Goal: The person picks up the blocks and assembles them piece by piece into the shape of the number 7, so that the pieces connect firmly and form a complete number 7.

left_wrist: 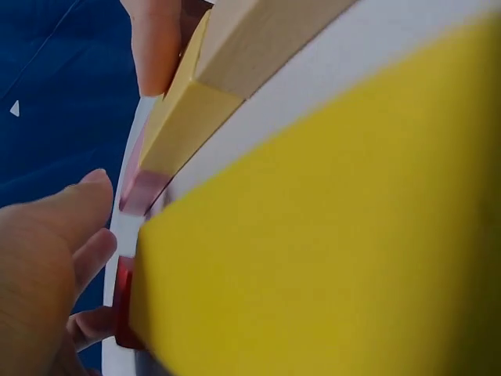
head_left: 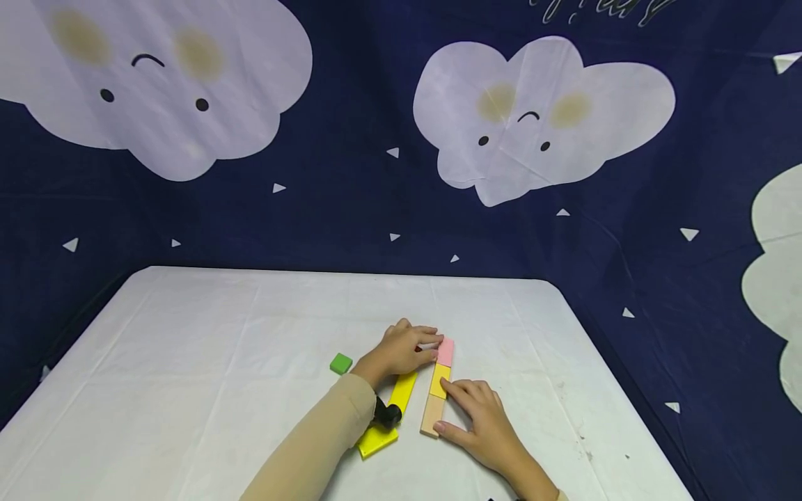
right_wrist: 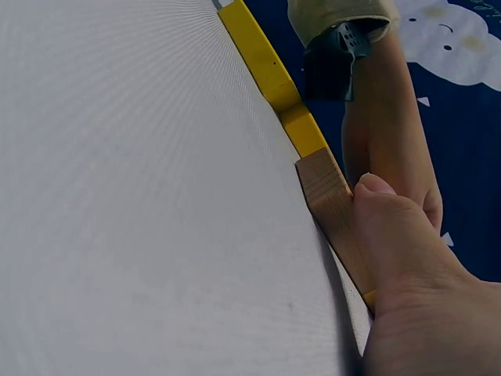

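A row of a pink block [head_left: 445, 352], a yellow block [head_left: 440, 380] and a plain wooden block [head_left: 432, 415] lies end to end on the white table. My left hand [head_left: 401, 348] is at the row's far end, fingers spread beside the pink block. In the left wrist view, a fingertip of it meets a red block [left_wrist: 124, 304]. My right hand [head_left: 482, 421] lies along the row's right side, its index finger on the yellow block and its thumb at the wooden block's near end. Longer yellow pieces [head_left: 402, 393] lie left of the row, partly under the left wrist.
A green block [head_left: 341, 363] lies by itself, left of the left hand. The black wrist camera [head_left: 388, 415] hangs over the yellow pieces. Behind the white table [head_left: 188, 334] is a dark blue cloth printed with clouds.
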{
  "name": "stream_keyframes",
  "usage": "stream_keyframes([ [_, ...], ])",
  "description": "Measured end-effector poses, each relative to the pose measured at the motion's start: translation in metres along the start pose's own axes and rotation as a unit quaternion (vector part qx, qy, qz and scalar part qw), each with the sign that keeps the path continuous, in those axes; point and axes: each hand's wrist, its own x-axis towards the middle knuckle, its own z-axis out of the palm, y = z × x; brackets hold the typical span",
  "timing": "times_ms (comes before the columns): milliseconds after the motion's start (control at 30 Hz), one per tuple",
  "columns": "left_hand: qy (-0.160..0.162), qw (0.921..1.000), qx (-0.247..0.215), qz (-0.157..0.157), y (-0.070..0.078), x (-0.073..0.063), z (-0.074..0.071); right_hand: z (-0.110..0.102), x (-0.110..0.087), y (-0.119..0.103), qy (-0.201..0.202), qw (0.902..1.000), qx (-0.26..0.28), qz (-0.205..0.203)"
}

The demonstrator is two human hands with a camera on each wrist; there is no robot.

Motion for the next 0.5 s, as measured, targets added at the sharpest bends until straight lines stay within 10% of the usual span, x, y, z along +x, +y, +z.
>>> stream_keyframes([
  [500,0.076,0.9962,-0.038,-0.019,-0.004,-0.027,-0.019,0.002,0.000,0.002,0.007,1.0000,0.004,-0.002],
])
